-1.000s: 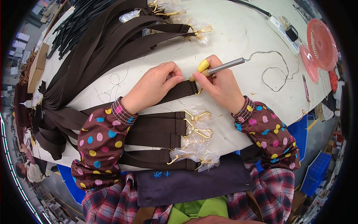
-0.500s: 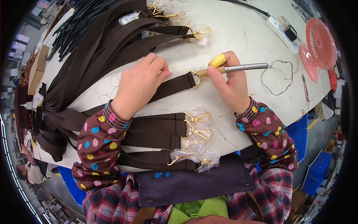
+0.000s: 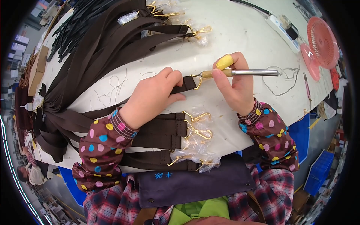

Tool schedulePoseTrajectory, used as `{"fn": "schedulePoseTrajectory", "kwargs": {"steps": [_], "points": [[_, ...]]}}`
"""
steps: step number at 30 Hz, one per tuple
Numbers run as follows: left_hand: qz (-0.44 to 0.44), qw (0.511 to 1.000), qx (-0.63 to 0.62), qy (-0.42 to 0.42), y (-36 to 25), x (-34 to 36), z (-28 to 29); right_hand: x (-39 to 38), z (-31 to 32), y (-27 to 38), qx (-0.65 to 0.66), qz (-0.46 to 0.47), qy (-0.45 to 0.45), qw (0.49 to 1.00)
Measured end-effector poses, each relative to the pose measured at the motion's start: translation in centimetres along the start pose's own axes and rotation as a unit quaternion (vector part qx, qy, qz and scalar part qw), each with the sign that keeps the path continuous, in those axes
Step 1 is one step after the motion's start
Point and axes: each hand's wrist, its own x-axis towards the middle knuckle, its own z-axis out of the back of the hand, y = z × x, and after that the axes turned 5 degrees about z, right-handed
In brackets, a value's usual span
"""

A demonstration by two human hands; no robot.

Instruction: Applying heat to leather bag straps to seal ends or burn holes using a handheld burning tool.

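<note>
A dark brown webbing strap (image 3: 186, 85) stretches across the table under my left hand (image 3: 153, 93), whose closed fingers grip it near its end. A gold metal ring (image 3: 199, 83) is fitted at the strap's stitched end. My right hand (image 3: 237, 85), with a yellow finger cover (image 3: 225, 62) on one finger, pinches a slim tool (image 3: 258, 72) with a tan wooden section and a silver rod. The tool's thin tip points left, at the ring and strap end. Nearer me lie several finished-looking strap ends with gold snap hooks (image 3: 202, 133), partly wrapped in clear plastic.
A bundle of brown straps (image 3: 93, 56) spreads over the left side. More wrapped gold hooks (image 3: 202, 30) lie at the back. At right are a white power strip (image 3: 281, 32), a pink fan (image 3: 321, 43), a loose grey wire (image 3: 287, 92) and a thin pink tool (image 3: 307, 86).
My left hand has moved right along the strap, closer to its ring end. My right hand and the tool have shifted slightly right, and the tool tilts a little differently.
</note>
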Motion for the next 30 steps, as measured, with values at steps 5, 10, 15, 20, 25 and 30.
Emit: {"fn": "schedulePoseTrajectory", "kwargs": {"steps": [5,10,15,20,25,30], "points": [[0.054,0.987,-0.142,0.054,0.3,0.6,0.3,-0.1,-0.6,-0.2,-0.007,-0.057,0.062,0.996],[0.025,0.984,-0.155,0.090,0.5,0.6,0.3,-0.3,-0.6,-0.5,-0.031,-0.041,0.094,0.994],[0.050,0.963,-0.245,0.098,1.2,0.9,0.3,-0.6,-1.0,-0.8,-0.035,-0.068,0.126,0.989],[0.093,0.942,-0.292,0.137,0.9,1.0,1.1,-0.7,-1.1,-1.1,-0.036,-0.074,0.129,0.988],[0.089,0.938,-0.306,0.137,1.2,0.9,0.8,-0.8,-1.3,-1.3,-0.057,-0.063,0.135,0.987],[0.088,0.938,-0.304,0.143,1.1,0.9,0.9,-1.0,-1.2,-1.3,-0.067,-0.056,0.138,0.987]]}}
